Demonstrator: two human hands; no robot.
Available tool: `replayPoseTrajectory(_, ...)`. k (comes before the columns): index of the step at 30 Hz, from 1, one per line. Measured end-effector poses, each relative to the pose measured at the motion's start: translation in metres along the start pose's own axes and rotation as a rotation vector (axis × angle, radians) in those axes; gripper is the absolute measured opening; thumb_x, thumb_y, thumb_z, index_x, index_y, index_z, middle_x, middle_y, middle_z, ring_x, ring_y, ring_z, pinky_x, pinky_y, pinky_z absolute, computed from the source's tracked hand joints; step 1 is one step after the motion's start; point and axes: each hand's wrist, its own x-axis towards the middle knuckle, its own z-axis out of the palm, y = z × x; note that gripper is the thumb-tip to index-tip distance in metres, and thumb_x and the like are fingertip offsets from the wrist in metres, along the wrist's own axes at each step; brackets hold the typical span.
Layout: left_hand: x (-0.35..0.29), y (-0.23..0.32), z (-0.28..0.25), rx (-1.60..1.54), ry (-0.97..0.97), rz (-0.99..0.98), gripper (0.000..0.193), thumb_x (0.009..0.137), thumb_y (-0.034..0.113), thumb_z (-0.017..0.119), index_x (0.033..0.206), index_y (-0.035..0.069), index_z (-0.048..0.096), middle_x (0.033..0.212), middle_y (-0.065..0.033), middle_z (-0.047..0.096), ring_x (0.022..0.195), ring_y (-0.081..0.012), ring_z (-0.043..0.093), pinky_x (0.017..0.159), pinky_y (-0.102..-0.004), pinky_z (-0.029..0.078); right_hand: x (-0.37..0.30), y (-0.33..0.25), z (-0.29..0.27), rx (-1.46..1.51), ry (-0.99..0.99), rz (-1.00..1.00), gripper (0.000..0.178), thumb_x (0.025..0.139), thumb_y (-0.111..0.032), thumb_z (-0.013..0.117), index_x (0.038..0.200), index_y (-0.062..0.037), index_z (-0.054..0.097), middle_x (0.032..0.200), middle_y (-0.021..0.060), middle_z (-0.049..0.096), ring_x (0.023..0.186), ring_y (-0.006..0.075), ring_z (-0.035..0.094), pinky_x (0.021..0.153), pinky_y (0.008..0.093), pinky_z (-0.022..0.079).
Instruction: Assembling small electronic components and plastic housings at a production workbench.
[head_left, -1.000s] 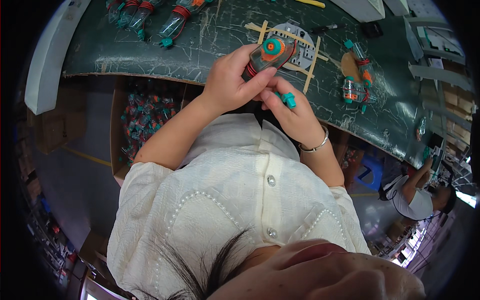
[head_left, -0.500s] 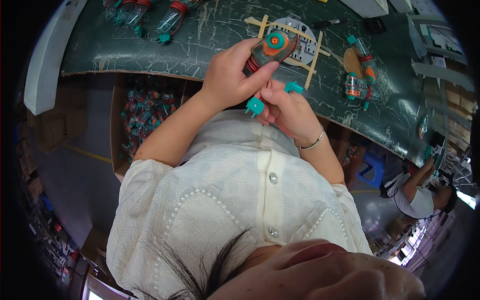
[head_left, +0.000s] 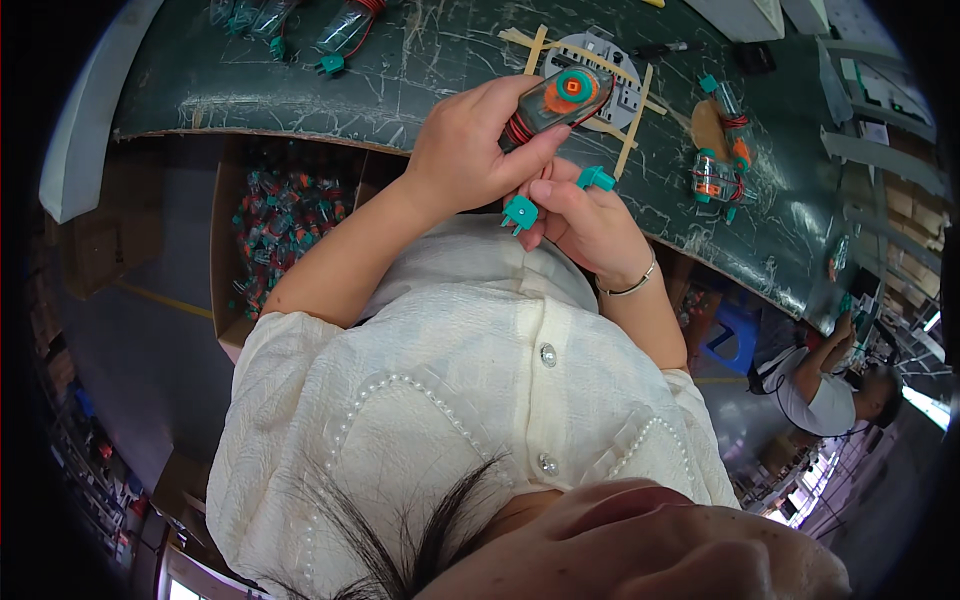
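Note:
My left hand (head_left: 462, 150) is closed around a clear plastic casing (head_left: 590, 98) with a teal and orange round part on top and red wire wound about its lower end. Below it, my right hand (head_left: 592, 228) pinches at the wire side with bent fingers, thumb pressed to the forefinger. One teal plug (head_left: 520, 212) with prongs sticks out between the two hands. A second teal plug (head_left: 597, 179) shows above the right thumb. What lies between the right fingertips is partly hidden. Behind the casing, a round grey fixture (head_left: 628, 98) sits on the dark green table.
Tan tape strips (head_left: 630, 125) surround the fixture. A black pen (head_left: 660, 48) lies behind it. Similar clear units rest at right (head_left: 708, 180) and far left (head_left: 345, 25). Below the table stands a cardboard box (head_left: 226, 250) full of units. Another person (head_left: 828, 390) sits at far right.
The casing and both hands have shifted slightly to the right, and the casing has tilted a little. The view has moved slightly too. Both hands keep their hold.

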Motion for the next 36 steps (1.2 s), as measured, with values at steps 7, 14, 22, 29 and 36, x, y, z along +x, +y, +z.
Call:
replayPoseTrajectory(7, 0.003, 0.001, 0.001, 0.09, -0.012, 0.105, 0.046, 0.08, 0.025, 0.08, 0.116, 0.001, 0.064, 0.092, -0.014, 0.071, 0.072, -0.0286, 0.068, 0.064, -0.0356, 0.053, 0.001, 0.003, -0.009, -0.22, 0.108, -0.02, 0.022, 0.102, -0.016, 0.05, 0.114, 0.0018, 0.056, 0.101, 0.0076, 0.064, 0.077, 0.0146, 0.064, 0.072, 0.0279, 0.053)
replayPoseTrajectory(14, 0.003, 0.0, 0.002, 0.115, -0.031, 0.142, 0.046, 0.078, 0.026, 0.08, 0.115, 0.002, 0.065, 0.092, -0.0148, 0.07, 0.075, -0.0319, 0.068, 0.067, -0.0385, 0.053, -0.001, 0.004, -0.016, -0.28, 0.053, -0.036, 0.027, 0.104, -0.015, 0.046, 0.123, 0.0028, 0.05, 0.104, 0.0091, 0.063, 0.08, 0.0149, 0.066, 0.074, 0.0286, 0.054)
replayPoseTrajectory(22, 0.004, 0.001, 0.0, 0.075, -0.044, 0.1, 0.047, 0.079, 0.026, 0.08, 0.116, 0.0, 0.064, 0.09, -0.0154, 0.07, 0.072, -0.03, 0.067, 0.065, -0.0367, 0.053, 0.0, 0.002, -0.012, -0.133, 0.01, -0.007, 0.023, 0.102, -0.013, 0.05, 0.119, 0.0019, 0.053, 0.102, 0.009, 0.062, 0.08, 0.0161, 0.066, 0.074, 0.0286, 0.054)
replayPoseTrajectory(29, 0.006, 0.002, 0.0, 0.08, -0.047, 0.091, 0.046, 0.081, 0.025, 0.078, 0.116, -0.002, 0.064, 0.08, -0.0114, 0.067, 0.064, -0.0234, 0.063, 0.058, -0.0328, 0.05, -0.002, 0.005, -0.009, 0.038, -0.043, 0.026, 0.022, 0.102, -0.013, 0.052, 0.119, 0.0012, 0.052, 0.104, 0.0107, 0.061, 0.079, 0.0179, 0.066, 0.075, 0.0294, 0.055)
replayPoseTrajectory(36, 0.005, 0.002, 0.0, 0.035, -0.074, 0.016, 0.044, 0.082, 0.023, 0.078, 0.117, -0.001, 0.065, 0.067, -0.0069, 0.062, 0.058, -0.0193, 0.06, 0.055, -0.0311, 0.047, -0.007, 0.001, -0.011, 0.009, -0.122, 0.023, 0.024, 0.101, -0.012, 0.053, 0.12, 0.0028, 0.052, 0.111, 0.015, 0.061, 0.087, 0.0192, 0.065, 0.076, 0.032, 0.057)
